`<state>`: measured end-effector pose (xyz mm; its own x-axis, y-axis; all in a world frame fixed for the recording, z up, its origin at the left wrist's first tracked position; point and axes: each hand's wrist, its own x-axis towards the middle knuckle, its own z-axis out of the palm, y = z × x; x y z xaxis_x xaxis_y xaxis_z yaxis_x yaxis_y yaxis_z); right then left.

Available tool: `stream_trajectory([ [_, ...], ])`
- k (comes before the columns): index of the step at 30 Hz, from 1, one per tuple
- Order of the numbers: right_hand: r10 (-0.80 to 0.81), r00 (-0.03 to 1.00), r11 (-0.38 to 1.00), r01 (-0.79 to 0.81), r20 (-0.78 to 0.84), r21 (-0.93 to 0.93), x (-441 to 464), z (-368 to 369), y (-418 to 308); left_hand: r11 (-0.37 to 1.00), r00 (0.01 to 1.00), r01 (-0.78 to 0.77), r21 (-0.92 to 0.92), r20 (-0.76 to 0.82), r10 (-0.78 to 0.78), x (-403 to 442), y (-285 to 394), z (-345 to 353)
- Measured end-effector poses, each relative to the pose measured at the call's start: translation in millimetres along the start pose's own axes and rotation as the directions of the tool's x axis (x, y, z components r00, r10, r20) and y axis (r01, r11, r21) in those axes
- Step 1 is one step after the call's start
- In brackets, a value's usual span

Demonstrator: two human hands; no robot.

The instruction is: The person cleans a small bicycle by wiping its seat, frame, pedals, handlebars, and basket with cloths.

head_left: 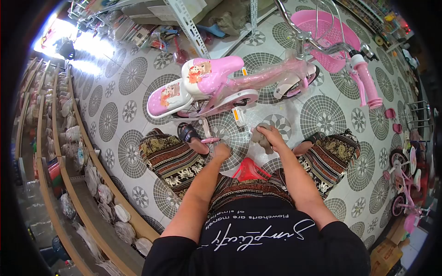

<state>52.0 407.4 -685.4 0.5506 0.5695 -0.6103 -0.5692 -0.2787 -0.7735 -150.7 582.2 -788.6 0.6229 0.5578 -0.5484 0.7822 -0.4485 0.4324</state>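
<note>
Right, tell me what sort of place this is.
Most likely a shop, perhaps for toys and household goods: long shelves hold bagged goods along the left, a partly plastic-wrapped pink bicycle stands before the person, and another small bicycle is at the right.

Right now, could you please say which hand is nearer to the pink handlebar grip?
Right: the right hand is below and left of the pink handlebar grip; the left hand is farther left.
</note>
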Motion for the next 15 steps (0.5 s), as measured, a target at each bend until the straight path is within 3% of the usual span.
stream_trajectory([
  [3,-0.052,0.999,0.997,0.051,0.012,0.065,8.5,2.1,5.2,0.964,0.991,-0.047,-0.260,-0.133,0.012,3.4,28.4,-36.9],
  [4,-0.071,0.994,0.993,0.078,-0.082,0.084,3.4,5.0,-5.0,0.930,0.986,-0.073,-0.360,-0.165,0.013,3.4,41.1,-51.6],
  [7,-0.085,0.971,0.840,0.190,-0.222,0.508,-6.9,-8.6,-52.0,0.767,0.989,-0.056,-0.639,-0.141,-0.045,-23.8,75.3,-97.6],
  [10,-0.271,0.887,0.565,0.462,-0.375,0.683,-9.0,-49.9,-100.0,0.744,0.947,-0.264,-0.614,-0.310,0.080,-46.3,97.0,-130.2],
  [12,-0.380,0.767,0.529,0.639,-0.517,0.559,-39.1,-73.3,-140.0,0.675,0.938,-0.340,-0.655,-0.282,0.199,-51.1,115.9,-146.9],
  [15,-0.425,0.687,0.262,0.716,-0.589,0.647,-78.4,-111.7,-183.4,0.655,0.940,-0.330,-0.680,-0.173,0.293,-65.2,153.2,-177.8],
])
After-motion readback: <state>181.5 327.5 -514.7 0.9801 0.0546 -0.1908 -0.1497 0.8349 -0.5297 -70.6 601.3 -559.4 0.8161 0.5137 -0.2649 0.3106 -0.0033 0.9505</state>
